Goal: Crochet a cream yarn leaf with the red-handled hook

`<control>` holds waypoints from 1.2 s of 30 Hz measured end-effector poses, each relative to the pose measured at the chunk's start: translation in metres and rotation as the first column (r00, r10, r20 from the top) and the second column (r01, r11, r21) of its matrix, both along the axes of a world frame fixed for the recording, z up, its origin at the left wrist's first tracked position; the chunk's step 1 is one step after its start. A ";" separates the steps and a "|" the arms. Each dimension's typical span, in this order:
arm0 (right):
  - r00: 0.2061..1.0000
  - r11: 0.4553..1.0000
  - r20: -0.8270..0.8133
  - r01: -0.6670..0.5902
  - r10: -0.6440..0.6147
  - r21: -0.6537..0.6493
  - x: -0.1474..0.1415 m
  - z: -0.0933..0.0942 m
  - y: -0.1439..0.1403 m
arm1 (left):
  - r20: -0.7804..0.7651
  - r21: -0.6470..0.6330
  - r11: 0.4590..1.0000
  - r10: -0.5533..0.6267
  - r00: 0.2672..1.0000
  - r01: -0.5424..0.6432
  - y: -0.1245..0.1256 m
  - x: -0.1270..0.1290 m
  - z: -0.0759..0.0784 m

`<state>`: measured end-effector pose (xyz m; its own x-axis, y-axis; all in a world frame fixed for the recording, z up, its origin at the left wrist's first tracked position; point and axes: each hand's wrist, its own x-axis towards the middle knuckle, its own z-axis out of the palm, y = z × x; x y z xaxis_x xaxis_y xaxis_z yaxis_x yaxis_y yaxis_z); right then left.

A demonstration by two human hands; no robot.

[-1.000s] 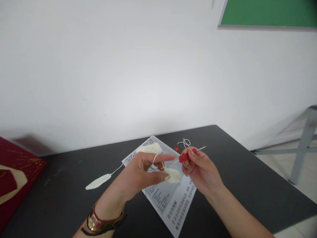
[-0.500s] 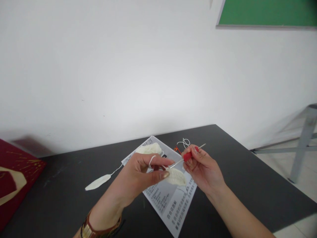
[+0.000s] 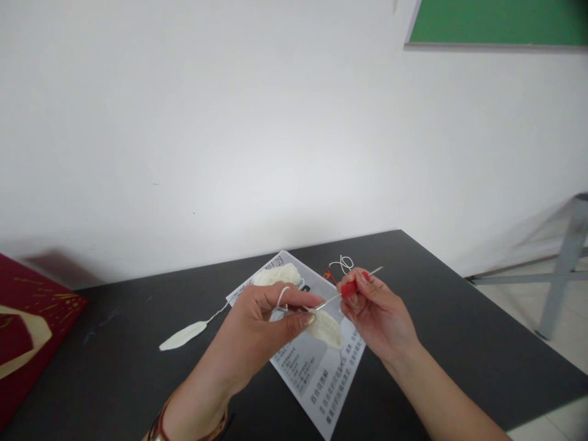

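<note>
My left hand (image 3: 271, 318) pinches a cream crocheted petal-shaped piece (image 3: 327, 331) by its upper left edge, between thumb and forefinger. A strand of cream yarn loops round the left forefinger. My right hand (image 3: 374, 309) is closed round the red grip of a crochet hook (image 3: 349, 290). The hook's metal shaft slants down to the left and meets the piece at the left fingertips, where its tip is hidden. Below both hands lies a printed sheet (image 3: 316, 398). Behind my left hand a ball of cream yarn (image 3: 278, 275) rests on that sheet.
A finished-looking cream crocheted piece (image 3: 184, 335) with a yarn tail lies left on the dark table (image 3: 459, 343). An orange item (image 3: 327, 275) and a white yarn curl (image 3: 342, 264) lie behind my right hand. A dark red bag (image 3: 32, 331) stands at left. The wall borders the table's back.
The crocheted piece has tilted slightly, its free end now lower and a little further left. Both hands keep their grips, and the hook stays at the left fingertips.
</note>
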<state>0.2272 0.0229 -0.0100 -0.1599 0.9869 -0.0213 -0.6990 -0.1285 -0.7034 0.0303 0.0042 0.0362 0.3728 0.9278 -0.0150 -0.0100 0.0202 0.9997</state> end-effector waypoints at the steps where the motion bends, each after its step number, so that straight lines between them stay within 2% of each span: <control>1: 1.000 1.000 -0.004 0.001 -0.001 -0.003 0.000 0.000 0.000 | -0.007 -0.005 1.000 0.011 1.000 -0.011 -0.001 0.000 0.000; 5: 1.000 1.000 -0.017 0.011 -0.012 -0.019 -0.001 0.000 -0.001 | 0.005 -0.010 1.000 0.013 1.000 -0.013 -0.003 0.000 -0.001; 9: 1.000 1.000 -0.015 0.027 -0.027 -0.012 0.000 0.000 -0.001 | 0.116 -0.166 0.985 -0.021 0.993 0.040 -0.002 -0.002 -0.002; 11: 0.999 0.999 -0.014 0.034 -0.034 -0.015 0.000 0.001 -0.001 | 0.119 -0.204 0.977 -0.030 0.992 0.054 -0.002 -0.003 -0.002; 19: 0.999 1.000 -0.040 -0.014 0.013 -0.023 0.000 0.002 -0.001 | 0.120 -0.171 0.981 -0.069 0.990 0.089 0.000 -0.003 -0.001; 36: 0.999 1.000 -0.033 -0.007 0.007 0.009 -0.001 0.002 -0.002 | 0.154 -0.131 0.982 -0.117 0.981 0.138 0.001 -0.003 0.000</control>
